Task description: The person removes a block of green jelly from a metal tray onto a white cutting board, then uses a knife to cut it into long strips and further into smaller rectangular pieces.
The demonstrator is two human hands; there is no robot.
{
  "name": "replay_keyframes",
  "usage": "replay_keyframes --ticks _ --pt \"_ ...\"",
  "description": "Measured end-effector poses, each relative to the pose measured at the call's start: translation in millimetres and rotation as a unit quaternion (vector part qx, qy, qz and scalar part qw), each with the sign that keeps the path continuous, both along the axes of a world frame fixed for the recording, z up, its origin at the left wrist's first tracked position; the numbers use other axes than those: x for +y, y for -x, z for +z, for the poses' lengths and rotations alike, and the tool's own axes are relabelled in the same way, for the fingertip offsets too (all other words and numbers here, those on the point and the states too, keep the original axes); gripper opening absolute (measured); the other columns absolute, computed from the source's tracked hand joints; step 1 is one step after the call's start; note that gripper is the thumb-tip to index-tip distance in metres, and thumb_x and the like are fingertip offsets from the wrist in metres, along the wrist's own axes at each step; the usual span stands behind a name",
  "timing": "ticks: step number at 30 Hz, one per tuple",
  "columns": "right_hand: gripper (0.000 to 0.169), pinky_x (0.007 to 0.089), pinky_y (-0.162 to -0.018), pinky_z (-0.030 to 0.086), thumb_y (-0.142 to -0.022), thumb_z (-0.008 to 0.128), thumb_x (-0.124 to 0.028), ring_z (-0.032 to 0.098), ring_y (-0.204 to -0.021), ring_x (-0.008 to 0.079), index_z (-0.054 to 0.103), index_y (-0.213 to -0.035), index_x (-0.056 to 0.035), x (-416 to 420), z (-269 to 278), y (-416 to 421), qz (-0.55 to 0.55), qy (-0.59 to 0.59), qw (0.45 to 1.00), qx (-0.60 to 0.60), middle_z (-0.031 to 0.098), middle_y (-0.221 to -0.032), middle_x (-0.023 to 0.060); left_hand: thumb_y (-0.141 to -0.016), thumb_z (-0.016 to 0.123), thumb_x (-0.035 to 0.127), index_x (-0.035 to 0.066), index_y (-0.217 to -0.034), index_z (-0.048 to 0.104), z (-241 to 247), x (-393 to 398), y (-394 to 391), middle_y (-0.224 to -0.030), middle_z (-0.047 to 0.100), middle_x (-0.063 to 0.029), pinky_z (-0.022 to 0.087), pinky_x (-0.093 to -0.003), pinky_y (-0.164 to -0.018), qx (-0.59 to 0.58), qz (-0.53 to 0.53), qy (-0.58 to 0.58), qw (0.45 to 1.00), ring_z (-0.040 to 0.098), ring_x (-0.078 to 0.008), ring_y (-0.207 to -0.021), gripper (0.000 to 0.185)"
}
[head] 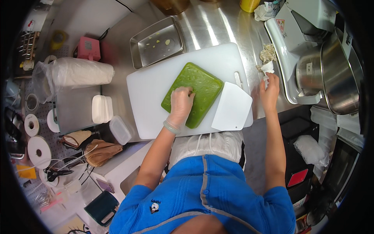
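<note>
My left hand (180, 102), in a clear disposable glove with a pale bangle at the wrist, rests on a thick green slab of jelly-like food (201, 82). Its fingertips are curled together against the slab's top; whether they pinch a bit of it I cannot tell. The slab lies at an angle on a white cutting board (149, 96). Just right of it, a white plastic scraper (233, 106) lies flat on the board. Beyond the board's right edge, my bare right hand (270, 90) grips a crumpled white paper tissue (267, 68) above the steel counter.
A rectangular steel pan (156, 42) with small residue spots sits behind the board. To the right are a white tray (282, 61), steel bowls (339, 73) and a crumpled beige cloth (267, 53). Stacked white containers (102, 109) and bagged cups (84, 73) stand left.
</note>
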State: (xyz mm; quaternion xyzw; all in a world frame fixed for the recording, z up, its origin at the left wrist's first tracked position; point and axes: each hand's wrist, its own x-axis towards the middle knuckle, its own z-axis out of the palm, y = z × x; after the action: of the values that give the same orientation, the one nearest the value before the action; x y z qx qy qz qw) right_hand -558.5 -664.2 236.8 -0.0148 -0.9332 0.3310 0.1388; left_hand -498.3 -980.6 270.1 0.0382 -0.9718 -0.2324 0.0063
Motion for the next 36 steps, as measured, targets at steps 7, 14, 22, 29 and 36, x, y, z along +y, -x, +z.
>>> replay_keyframes --ticks 7,14,22,29,36 --pt "0.029 0.0411 -0.090 0.043 -0.081 0.058 -0.001 0.053 -0.104 0.0382 0.056 -0.110 0.0033 8 4 -17 -0.026 0.031 0.998 -0.037 0.052 -0.113 0.0202 -0.070 0.065 0.004 0.002 -0.066 0.063 -7 5 5 -0.069 0.061 -0.0158 0.047 -0.0424 -0.061 0.012 -0.046 0.087 0.995 0.059 -0.0349 -0.063 0.005" --pt "0.033 0.0417 -0.089 0.044 -0.081 0.060 -0.005 0.053 -0.102 0.0381 0.056 -0.113 0.0014 12 -6 9 -0.028 -0.053 0.998 0.025 0.052 -0.113 0.0204 -0.070 0.063 0.005 0.002 -0.067 0.062 -3 -1 8 -0.067 0.061 -0.0162 0.049 -0.0403 -0.058 -0.005 0.003 0.044 0.999 0.061 -0.0341 -0.062 0.005" --pt "0.030 0.0425 -0.079 0.047 -0.076 0.064 0.000 0.058 -0.088 0.0387 0.063 -0.106 0.0012 32 -32 24 -0.039 -0.068 0.996 -0.032 0.059 -0.095 0.0194 -0.073 0.064 0.006 0.002 -0.071 0.064 7 -49 -11 -0.065 0.062 -0.0151 0.050 -0.0340 -0.057 -0.012 0.140 -0.056 0.989 0.061 -0.0283 -0.058 0.005" --pt "0.028 0.0267 -0.079 0.049 -0.085 0.064 -0.005 0.060 -0.091 0.0109 0.063 -0.112 0.0017 -64 58 -46 0.071 0.430 0.876 -0.208 0.066 -0.101 0.0069 -0.088 0.065 0.013 0.000 -0.094 0.066 59 -14 -29 -0.089 0.064 -0.0020 0.046 -0.0226 -0.078 -0.144 0.124 -0.460 0.867 0.057 -0.0080 -0.083 0.015" --pt "0.033 0.0258 -0.082 0.051 -0.086 0.062 0.001 0.053 -0.106 0.0131 0.058 -0.119 0.0028 -133 100 -73 0.213 0.611 0.718 -0.256 0.058 -0.114 0.0072 -0.086 0.058 0.001 -0.004 -0.105 0.065 86 20 -37 -0.100 0.063 -0.0087 0.046 -0.0265 -0.081 -0.085 0.005 -0.488 0.869 0.058 -0.0141 -0.089 0.020"
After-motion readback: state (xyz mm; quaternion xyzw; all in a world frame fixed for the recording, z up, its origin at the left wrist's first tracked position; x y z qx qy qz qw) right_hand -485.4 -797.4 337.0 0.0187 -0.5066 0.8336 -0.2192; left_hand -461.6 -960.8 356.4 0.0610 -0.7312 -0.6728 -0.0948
